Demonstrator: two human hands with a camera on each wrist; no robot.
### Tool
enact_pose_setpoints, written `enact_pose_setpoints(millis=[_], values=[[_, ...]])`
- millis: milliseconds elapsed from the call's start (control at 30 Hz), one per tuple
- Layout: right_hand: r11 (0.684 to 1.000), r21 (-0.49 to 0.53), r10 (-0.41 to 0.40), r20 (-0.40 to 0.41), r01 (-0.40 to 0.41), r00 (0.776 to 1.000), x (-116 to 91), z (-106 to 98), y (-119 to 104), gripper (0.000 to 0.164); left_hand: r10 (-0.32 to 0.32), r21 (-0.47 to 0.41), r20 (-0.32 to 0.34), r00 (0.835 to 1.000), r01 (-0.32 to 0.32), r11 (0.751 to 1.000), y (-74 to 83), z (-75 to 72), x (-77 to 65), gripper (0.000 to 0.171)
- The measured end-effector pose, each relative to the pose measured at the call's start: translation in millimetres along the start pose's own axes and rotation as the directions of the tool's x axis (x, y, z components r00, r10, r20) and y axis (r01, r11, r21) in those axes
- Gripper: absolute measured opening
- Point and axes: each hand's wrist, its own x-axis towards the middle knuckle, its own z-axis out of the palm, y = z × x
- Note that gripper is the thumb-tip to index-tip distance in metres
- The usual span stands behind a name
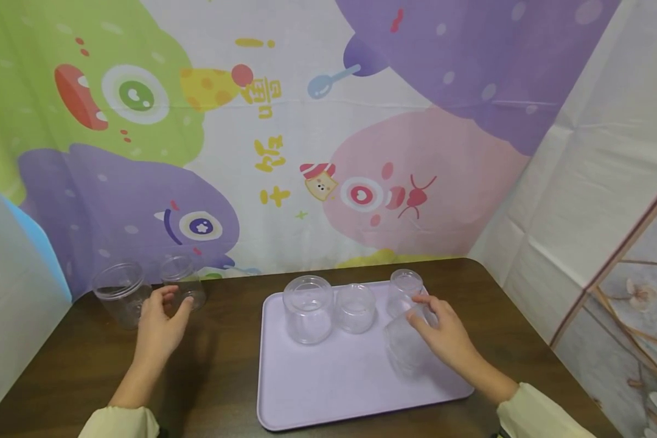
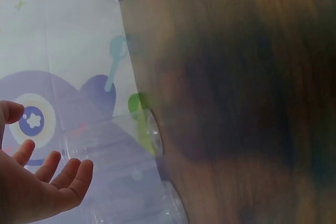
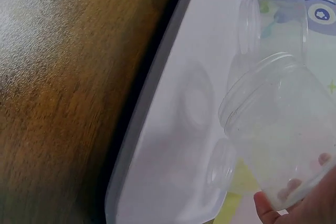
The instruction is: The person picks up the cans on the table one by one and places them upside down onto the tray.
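Over the right part of a pale purple tray (image 1: pixel 328 383), my right hand (image 1: pixel 450 340) grips a clear plastic jar (image 1: pixel 402 347), held tilted. The right wrist view shows this jar (image 3: pixel 283 129) with its threaded rim angled towards the tray and fingertips against its other end. Just behind it stands a slim clear jar (image 1: pixel 405 286). My left hand (image 1: pixel 161 328) hovers by two clear jars left of the tray, a wide one (image 1: pixel 119 298) and a narrower one (image 1: pixel 180 277). Its fingers are spread and loosely bent, holding nothing in the left wrist view.
A large clear jar (image 1: pixel 309 316) and a small squat jar (image 1: pixel 356 310) stand side by side at the tray's back left. The dark wooden table (image 1: pixel 219 371) ends at a cartoon-printed cloth (image 1: pixel 285 237) behind, with white cloth (image 1: pixel 575 201) on the right.
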Motion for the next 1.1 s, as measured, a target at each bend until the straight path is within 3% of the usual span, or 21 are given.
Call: enact_pose_setpoints(millis=[333, 667, 767, 967, 1100], values=[[0.992, -0.057, -0.112, -0.035, 0.11, 0.993, -2.5, 2.7, 6.4, 0.04, 0.039, 0.078, -0.037, 0.999, -0.036, 0.996, 0.3, -2.2, 19.5, 0.043], [0.952, -0.174, -0.272, -0.101, 0.252, 0.957, -4.0, 7.1, 15.1, 0.039, 0.058, 0.197, -0.029, 0.998, -0.051, 0.979, 1.6, -8.0, 38.3, 0.048], [0.94, -0.216, -0.289, -0.101, 0.263, 0.952, -4.0, 8.5, 16.5, 0.038, 0.062, 0.255, -0.015, 0.998, -0.056, 0.965, 1.5, -8.7, 42.5, 0.047], [0.933, -0.248, -0.294, -0.104, 0.261, 0.95, -3.9, 9.8, 17.2, 0.038, 0.138, 0.376, 0.041, 0.99, -0.144, 0.916, 0.8, -8.6, 53.2, 0.045], [0.932, -0.249, -0.296, -0.108, 0.263, 0.949, -4.1, 9.8, 17.2, 0.038, 0.175, 0.411, 0.074, 0.982, -0.19, 0.892, 2.8, -6.6, 60.5, 0.043]])
